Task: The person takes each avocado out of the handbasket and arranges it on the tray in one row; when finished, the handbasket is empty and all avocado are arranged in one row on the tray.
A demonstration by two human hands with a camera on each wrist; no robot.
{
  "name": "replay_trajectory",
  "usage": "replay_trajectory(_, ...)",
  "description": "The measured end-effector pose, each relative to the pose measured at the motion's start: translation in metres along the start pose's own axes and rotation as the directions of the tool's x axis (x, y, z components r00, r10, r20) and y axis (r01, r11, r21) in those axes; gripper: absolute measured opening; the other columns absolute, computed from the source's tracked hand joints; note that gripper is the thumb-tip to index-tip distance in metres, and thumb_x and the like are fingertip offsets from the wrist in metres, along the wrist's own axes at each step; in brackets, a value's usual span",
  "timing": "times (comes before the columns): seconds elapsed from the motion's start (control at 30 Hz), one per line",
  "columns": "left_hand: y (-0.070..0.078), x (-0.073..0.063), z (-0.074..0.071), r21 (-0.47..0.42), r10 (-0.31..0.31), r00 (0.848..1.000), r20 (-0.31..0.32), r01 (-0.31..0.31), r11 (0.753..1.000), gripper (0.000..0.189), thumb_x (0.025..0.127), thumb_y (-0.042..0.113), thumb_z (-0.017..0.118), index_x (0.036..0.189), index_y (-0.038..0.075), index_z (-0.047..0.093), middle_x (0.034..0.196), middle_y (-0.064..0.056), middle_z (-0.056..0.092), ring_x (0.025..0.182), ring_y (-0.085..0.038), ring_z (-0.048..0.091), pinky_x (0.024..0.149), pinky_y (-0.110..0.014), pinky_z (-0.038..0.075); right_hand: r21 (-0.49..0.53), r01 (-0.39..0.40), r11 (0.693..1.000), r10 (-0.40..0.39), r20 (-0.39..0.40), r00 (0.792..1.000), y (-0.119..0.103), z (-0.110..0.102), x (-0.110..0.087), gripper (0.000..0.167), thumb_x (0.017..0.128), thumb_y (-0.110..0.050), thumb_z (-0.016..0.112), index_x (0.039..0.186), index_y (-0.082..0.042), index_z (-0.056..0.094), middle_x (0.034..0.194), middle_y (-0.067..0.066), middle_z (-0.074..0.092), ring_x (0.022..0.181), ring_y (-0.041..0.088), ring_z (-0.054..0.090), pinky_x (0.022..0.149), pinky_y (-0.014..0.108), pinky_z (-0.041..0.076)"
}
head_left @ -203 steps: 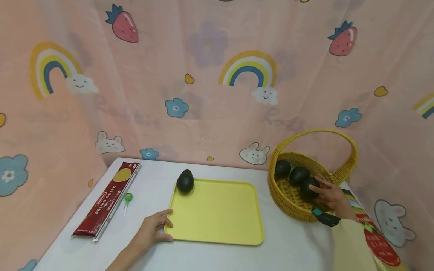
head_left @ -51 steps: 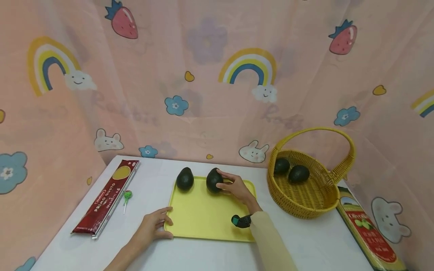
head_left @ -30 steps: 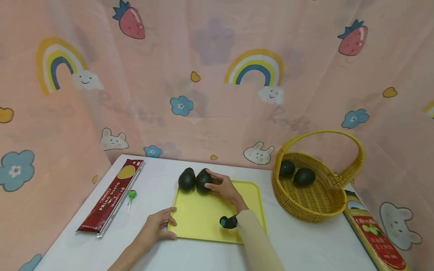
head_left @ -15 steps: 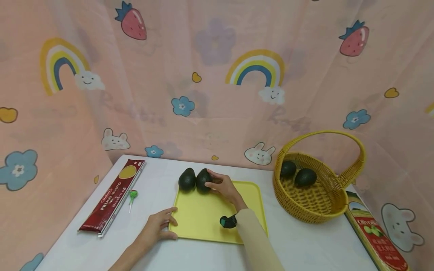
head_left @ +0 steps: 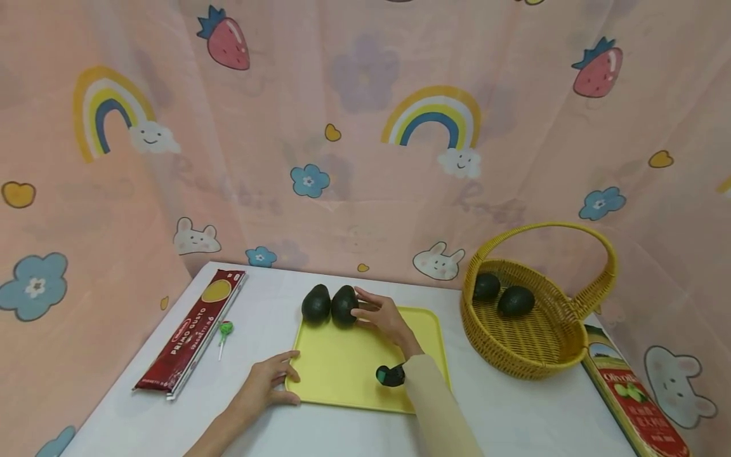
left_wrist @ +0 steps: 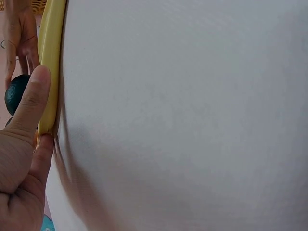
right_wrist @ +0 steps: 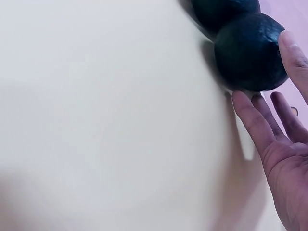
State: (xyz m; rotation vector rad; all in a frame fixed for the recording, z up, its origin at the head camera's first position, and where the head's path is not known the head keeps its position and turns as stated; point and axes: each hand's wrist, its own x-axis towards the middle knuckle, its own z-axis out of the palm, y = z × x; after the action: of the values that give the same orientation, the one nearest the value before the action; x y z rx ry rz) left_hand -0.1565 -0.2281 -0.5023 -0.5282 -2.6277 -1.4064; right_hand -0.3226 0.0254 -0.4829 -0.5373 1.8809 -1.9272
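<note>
White table [head_left: 502,419], yellow tray [head_left: 337,371] upon it.
Left hand [head_left: 265,384], fingers apart, touches the tray at 8 o'clock; right hand [head_left: 388,320], fingers apart, is at one avocado's [head_left: 344,306] 3 o'clock; another avocado [head_left: 316,304] sits just beside, both at the tray's 11 o'clock.

The avocados on the tray have dark, finely bumpy skin with a slight gloss; the tray [head_left: 365,371] itself looks like smooth plastic with a soft sheen. At right, the basket [head_left: 490,354] is woven, its surface ridged and faintly shiny. At left, the packet [head_left: 191,333] is glossy printed plastic. The tabletop [head_left: 508,422] looks smooth and matt, the far curtain [head_left: 354,212] thin, creased cloth.
</note>
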Motion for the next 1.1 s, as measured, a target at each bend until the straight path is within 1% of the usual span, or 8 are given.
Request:
replay_trajectory(0.1,0.002,0.0,0.0,0.005,0.018,1.0,-0.008,-0.018,1.0,0.031,0.06,0.017,0.085,0.081,0.004,0.066,0.125,-0.029,0.056,0.114,-0.049,0.052,0.088,-0.036,0.054,0.022,-0.003,1.0,0.003,-0.003,1.0,0.0,-0.005,-0.002,0.06,0.091,-0.001,0.062,0.145,-0.005,0.038,0.148,0.024,0.035,0.127,0.038,0.047,0.093,0.044,0.052)
replay_trajectory(0.3,0.003,0.0,0.0,0.021,0.051,0.998,-0.022,-0.05,0.999,0.031,0.06,0.018,0.085,0.08,0.005,0.066,0.124,-0.03,0.057,0.112,-0.05,0.053,0.086,-0.036,0.055,0.012,-0.018,1.0,0.018,-0.029,0.999,-0.003,-0.016,-0.008,0.058,0.091,0.0,0.061,0.144,-0.003,0.039,0.148,0.023,0.036,0.125,0.035,0.05,0.094,0.042,0.052)
replay_trajectory(0.4,0.005,0.0,-0.001,0.029,0.05,0.998,-0.023,-0.049,0.998,0.03,0.06,0.018,0.085,0.08,0.005,0.066,0.123,-0.03,0.057,0.111,-0.05,0.054,0.085,-0.036,0.056,-0.011,-0.015,1.0,0.015,-0.029,0.999,-0.005,-0.021,-0.012,0.057,0.091,-0.001,0.062,0.144,-0.002,0.04,0.147,0.023,0.037,0.123,0.033,0.052,0.093,0.041,0.053)
replay_trajectory(0.57,0.005,0.0,-0.001,0.028,0.042,0.999,-0.023,-0.041,0.999,0.031,0.059,0.015,0.086,0.079,0.005,0.066,0.123,-0.031,0.057,0.111,-0.05,0.054,0.085,-0.037,0.056,-0.072,0.024,0.997,-0.025,-0.008,1.0,-0.012,-0.029,-0.021,0.055,0.092,-0.003,0.063,0.142,0.002,0.041,0.144,0.027,0.039,0.12,0.035,0.054,0.093,0.042,0.053)
replay_trajectory(0.63,0.004,0.0,0.0,0.019,0.031,0.999,-0.016,-0.03,0.999,0.031,0.059,0.015,0.086,0.079,0.005,0.066,0.124,-0.03,0.057,0.111,-0.049,0.054,0.085,-0.037,0.055,-0.081,0.039,0.996,-0.04,-0.006,0.999,-0.016,-0.031,-0.026,0.053,0.092,-0.003,0.062,0.141,0.002,0.042,0.144,0.028,0.039,0.119,0.035,0.055,0.093,0.041,0.053)
replay_trajectory(0.77,0.003,-0.001,0.0,0.024,0.051,0.999,-0.014,-0.051,0.998,0.03,0.06,0.016,0.086,0.08,0.005,0.066,0.123,-0.029,0.058,0.111,-0.049,0.054,0.085,-0.037,0.056,-0.092,0.061,0.994,-0.063,-0.021,0.998,-0.022,-0.034,-0.036,0.052,0.092,-0.003,0.063,0.14,0.001,0.044,0.143,0.029,0.039,0.119,0.037,0.055,0.092,0.038,0.054)
replay_trajectory(0.9,0.002,-0.001,0.0,0.042,0.06,0.998,-0.019,-0.059,0.997,0.03,0.06,0.016,0.086,0.08,0.006,0.065,0.122,-0.028,0.058,0.111,-0.048,0.054,0.084,-0.035,0.056,-0.105,0.083,0.991,-0.087,-0.034,0.996,-0.027,-0.039,-0.047,0.054,0.091,-0.004,0.064,0.14,0.002,0.043,0.143,0.029,0.039,0.122,0.043,0.049,0.091,0.035,0.054)
replay_trajectory(1.1,0.004,-0.002,0.002,0.037,0.07,0.997,-0.026,-0.069,0.997,0.03,0.059,0.015,0.086,0.079,0.005,0.065,0.121,-0.029,0.059,0.11,-0.049,0.054,0.084,-0.034,0.057,-0.11,0.085,0.99,-0.092,-0.061,0.994,-0.033,-0.049,-0.069,0.055,0.09,-0.006,0.066,0.139,0.002,0.045,0.143,0.027,0.04,0.125,0.043,0.046,0.09,0.034,0.055)
